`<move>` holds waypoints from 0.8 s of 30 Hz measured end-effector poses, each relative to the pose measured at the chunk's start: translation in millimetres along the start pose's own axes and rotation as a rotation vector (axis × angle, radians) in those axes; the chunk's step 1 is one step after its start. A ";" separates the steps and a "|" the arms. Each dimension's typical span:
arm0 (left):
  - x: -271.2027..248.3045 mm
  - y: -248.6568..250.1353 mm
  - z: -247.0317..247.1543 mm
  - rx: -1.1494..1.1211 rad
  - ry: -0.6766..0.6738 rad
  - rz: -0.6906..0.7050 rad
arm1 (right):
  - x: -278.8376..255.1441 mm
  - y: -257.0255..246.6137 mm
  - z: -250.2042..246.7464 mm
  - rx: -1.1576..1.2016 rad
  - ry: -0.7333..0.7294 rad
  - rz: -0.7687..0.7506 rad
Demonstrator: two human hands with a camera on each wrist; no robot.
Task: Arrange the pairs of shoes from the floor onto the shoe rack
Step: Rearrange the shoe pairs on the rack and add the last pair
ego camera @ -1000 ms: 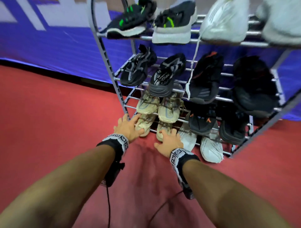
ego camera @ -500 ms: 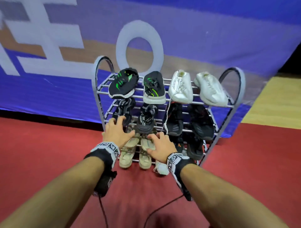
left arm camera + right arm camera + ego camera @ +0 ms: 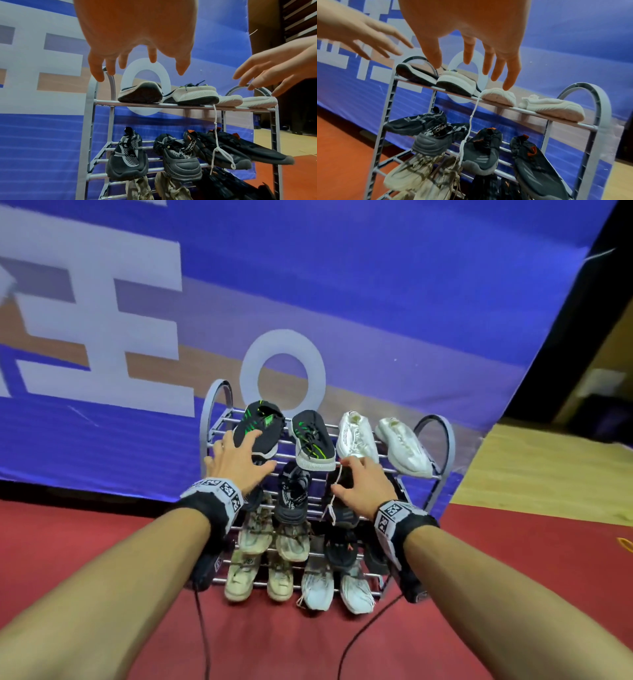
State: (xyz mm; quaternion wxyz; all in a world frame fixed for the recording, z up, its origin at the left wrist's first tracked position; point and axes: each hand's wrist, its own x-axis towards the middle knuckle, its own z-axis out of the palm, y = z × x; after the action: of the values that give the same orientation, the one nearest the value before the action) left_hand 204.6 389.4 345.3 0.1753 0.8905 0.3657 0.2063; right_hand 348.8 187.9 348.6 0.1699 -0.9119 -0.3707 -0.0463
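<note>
On grey shoe (image 3: 178, 159) tongue, partial "PRO" lettering

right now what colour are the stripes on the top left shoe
Bright green stripes on a black shoe, clearest in the head view.

The shoe rack (image 3: 435, 440) stands on red floor (image 3: 85, 542); black-green shoes (image 3: 313, 440) at eleven o'clock, white shoes (image 3: 402, 446) at one.

A big blue banner (image 3: 376, 285) hangs at the back — it has white block shapes and a white ring (image 3: 282, 371) on it. The floor is a red carpet (image 3: 68, 542). On the right lies a yellow wood floor (image 3: 548, 467) — two black cables (image 3: 356, 642) trail over the carpet.
</note>
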 end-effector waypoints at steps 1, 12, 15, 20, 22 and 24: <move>1.7 0.4 1.4 0.009 -0.021 0.004 | 0.7 0.0 -2.6 0.012 0.003 0.025; 11.8 47.0 17.9 0.118 -0.011 0.111 | 2.0 51.8 -19.5 -0.001 -0.010 0.181; 17.5 80.1 28.7 0.119 -0.031 0.220 | 5.9 70.4 -26.7 0.026 0.001 0.181; 18.9 121.2 59.5 0.172 -0.137 0.296 | 18.8 106.2 -36.4 0.034 0.004 0.195; 19.2 134.5 71.6 0.212 -0.149 0.356 | 29.2 119.0 -38.9 0.014 -0.005 0.191; 18.2 149.4 82.2 0.179 -0.156 0.399 | 40.6 129.2 -38.7 -0.014 -0.009 0.178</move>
State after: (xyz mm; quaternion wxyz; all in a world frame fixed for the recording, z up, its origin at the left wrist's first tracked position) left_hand 343.6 289.1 348.7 0.0790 0.9704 0.1847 0.1343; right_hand 469.0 115.2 357.8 0.1655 -0.9425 -0.2887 -0.0296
